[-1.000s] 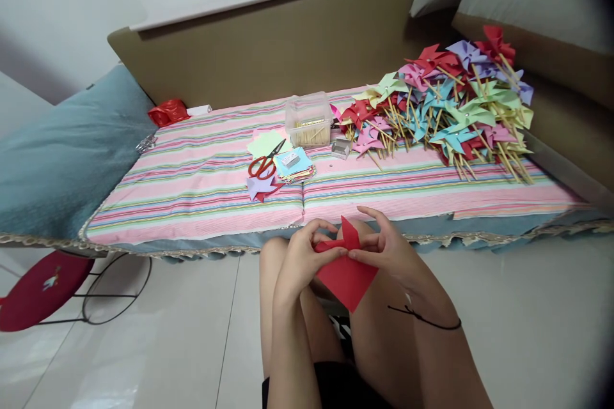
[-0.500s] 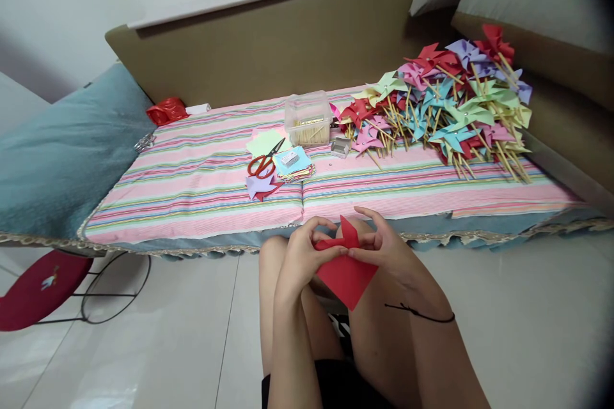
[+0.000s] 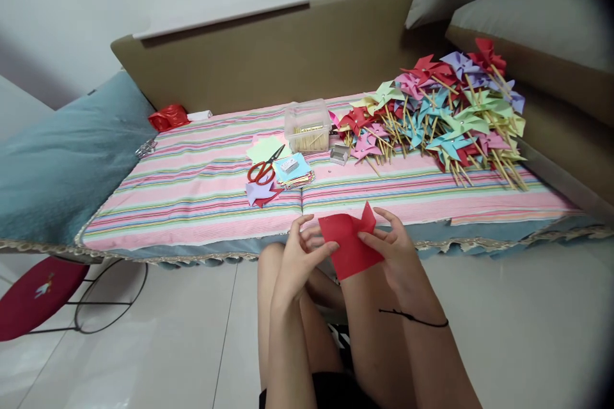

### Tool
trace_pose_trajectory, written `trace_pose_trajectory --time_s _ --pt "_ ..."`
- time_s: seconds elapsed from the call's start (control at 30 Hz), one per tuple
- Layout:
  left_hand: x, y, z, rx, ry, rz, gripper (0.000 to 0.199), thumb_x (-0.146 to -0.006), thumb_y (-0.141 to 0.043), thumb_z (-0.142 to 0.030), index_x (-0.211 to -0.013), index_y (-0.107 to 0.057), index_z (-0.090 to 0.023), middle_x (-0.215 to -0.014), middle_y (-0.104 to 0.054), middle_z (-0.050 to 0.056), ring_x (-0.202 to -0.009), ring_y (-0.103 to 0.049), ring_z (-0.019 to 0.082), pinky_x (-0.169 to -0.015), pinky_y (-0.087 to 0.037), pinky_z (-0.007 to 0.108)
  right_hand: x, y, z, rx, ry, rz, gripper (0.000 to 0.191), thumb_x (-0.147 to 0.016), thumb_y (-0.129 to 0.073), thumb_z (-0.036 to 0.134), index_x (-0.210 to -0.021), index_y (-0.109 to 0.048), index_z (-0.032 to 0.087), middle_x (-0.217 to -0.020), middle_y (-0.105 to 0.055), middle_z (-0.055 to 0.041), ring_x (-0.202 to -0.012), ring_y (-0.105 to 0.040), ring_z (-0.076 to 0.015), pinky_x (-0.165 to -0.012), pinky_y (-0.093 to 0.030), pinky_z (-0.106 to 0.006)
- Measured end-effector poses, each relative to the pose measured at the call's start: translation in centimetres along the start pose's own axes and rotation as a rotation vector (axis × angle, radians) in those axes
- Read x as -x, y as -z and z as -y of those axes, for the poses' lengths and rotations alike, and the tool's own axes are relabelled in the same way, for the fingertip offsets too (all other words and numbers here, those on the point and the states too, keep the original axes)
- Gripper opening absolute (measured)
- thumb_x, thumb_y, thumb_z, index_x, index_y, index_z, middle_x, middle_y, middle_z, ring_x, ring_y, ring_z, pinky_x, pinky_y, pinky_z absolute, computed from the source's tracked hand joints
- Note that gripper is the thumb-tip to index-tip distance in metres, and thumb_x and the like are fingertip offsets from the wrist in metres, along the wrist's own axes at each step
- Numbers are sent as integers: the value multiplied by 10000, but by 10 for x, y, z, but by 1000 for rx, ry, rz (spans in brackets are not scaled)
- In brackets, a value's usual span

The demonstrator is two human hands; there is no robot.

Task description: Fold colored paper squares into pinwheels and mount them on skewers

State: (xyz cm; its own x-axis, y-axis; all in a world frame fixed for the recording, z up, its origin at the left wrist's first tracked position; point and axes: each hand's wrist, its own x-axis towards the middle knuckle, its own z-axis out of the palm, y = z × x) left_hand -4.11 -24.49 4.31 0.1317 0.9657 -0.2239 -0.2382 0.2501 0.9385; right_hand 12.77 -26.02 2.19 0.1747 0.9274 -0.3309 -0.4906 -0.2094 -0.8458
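A piece of red paper with cut flaps is held up above my knees. My right hand pinches its right side, the thumb in front and fingers behind, near a flap that points upward. At its left edge my left hand holds the paper lightly between thumb and fingers, the index finger raised. Beyond my hands, on the striped cloth, lie red-handled scissors, a stack of coloured paper sheets with a small box on top, and cut purple paper.
A clear plastic box of sticks stands mid-cloth beside a small open box. Paper pinwheels on sticks are heaped at the right. A red plastic bag lies back left; a red stool stands on the floor at lower left.
The red paper has turned from corner-down and now lies flatter and more spread. My left hand has shifted from its centre to the left edge, and my right hand to the right side.
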Motion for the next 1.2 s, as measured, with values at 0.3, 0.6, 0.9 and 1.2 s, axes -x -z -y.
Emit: trace_pose_trajectory --time_s 0.3,0.6,0.9,1.2 --pt "8 -37 -3 -12 -119 -165 508 -627 -776 -242 -1051 -497 -220 -777 -633 -27 -681 -599 119 -649 -467 231 12 -23 -1 4 136 -58 831 -533 -855 362 -1217 -398 246 -721 -732 -4 -693 -685 -211 -696 -539 -356" --pt "5 -38 -2 98 -105 -288 519 -590 -790 -239 -1005 -480 -199 -661 -637 -45 -523 -557 92 -552 -454 217 15 -26 2 52 114 -27 886 -511 -855 372 -1235 -362 238 -768 -742 -29 -695 -688 -217 -699 -543 -369" --pt "5 -35 -2 91 -95 -275 509 -573 -802 -223 -963 -475 -205 -620 -632 -70 -488 -553 84 -533 -444 209 17 -24 4 91 106 3 909 -549 -846 384 -1299 -349 249 -775 -742 -27 -719 -697 -234 -728 -548 -391" --pt "6 -32 -3 130 -58 -182 460 -654 -768 -270 -1004 -474 -218 -680 -654 -50 -556 -589 99 -575 -457 222 16 -25 5 44 82 -40 909 -504 -860 370 -1258 -371 231 -758 -742 -30 -697 -690 -236 -720 -547 -404"
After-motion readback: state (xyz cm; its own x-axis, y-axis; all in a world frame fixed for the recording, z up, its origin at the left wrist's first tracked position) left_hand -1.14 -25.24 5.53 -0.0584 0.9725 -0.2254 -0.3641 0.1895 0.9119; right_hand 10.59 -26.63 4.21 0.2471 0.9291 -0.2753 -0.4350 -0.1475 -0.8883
